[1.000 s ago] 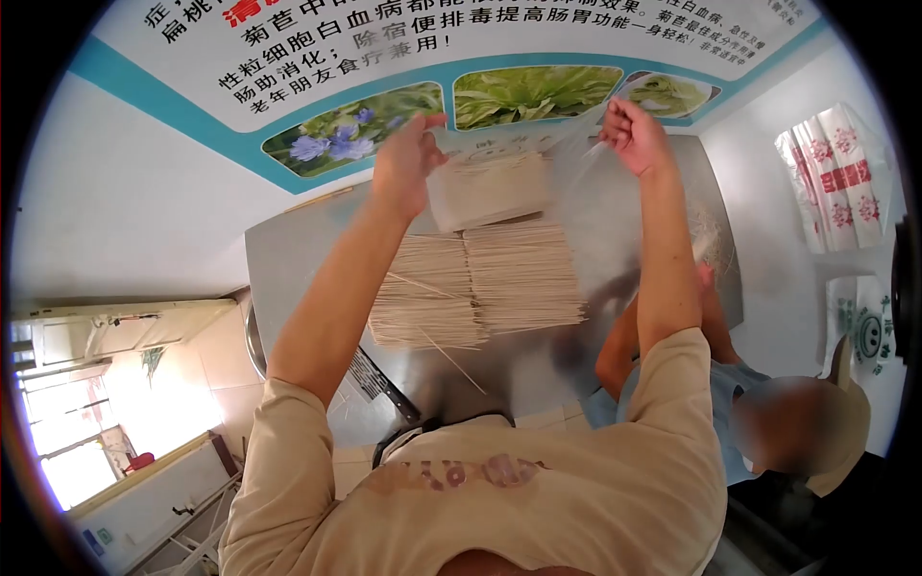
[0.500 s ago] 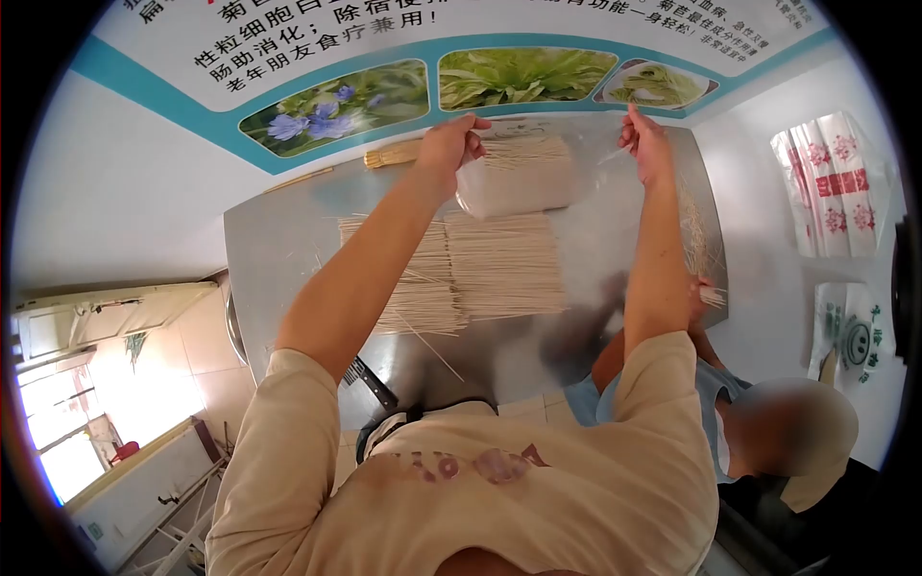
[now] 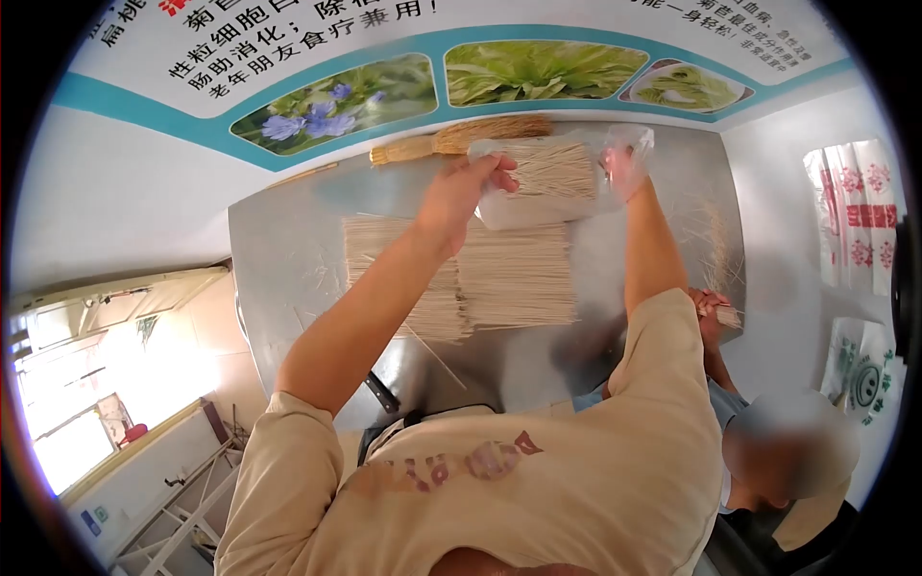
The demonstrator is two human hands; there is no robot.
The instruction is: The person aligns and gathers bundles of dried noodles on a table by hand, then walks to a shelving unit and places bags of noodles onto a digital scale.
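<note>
At the back of the metal table, a clear plastic bag (image 3: 533, 212) lies with a bundle of thin pale noodle sticks (image 3: 555, 171) in it. My left hand (image 3: 469, 192) is closed on the bag's left edge. Over at the bag's right end, my right hand (image 3: 624, 171) is closed on its loose film, seen partly through the plastic. Nearer to me two stacks of the same sticks lie side by side, a left stack (image 3: 427, 288) partly under my left forearm and a right stack (image 3: 519, 278).
A straw brush (image 3: 413, 148) lies behind the bag on the metal table (image 3: 288, 240). A knife handle (image 3: 381, 392) shows at the front edge. At the right, a co-worker's hand (image 3: 711, 305) holds short sticks. Printed plastic bags (image 3: 855, 216) hang on the right wall.
Both hands have come down, and the bag that was stretched up between them now lies lower over the bundle. The straw brush shows more fully. The co-worker's hand now holds short sticks.
</note>
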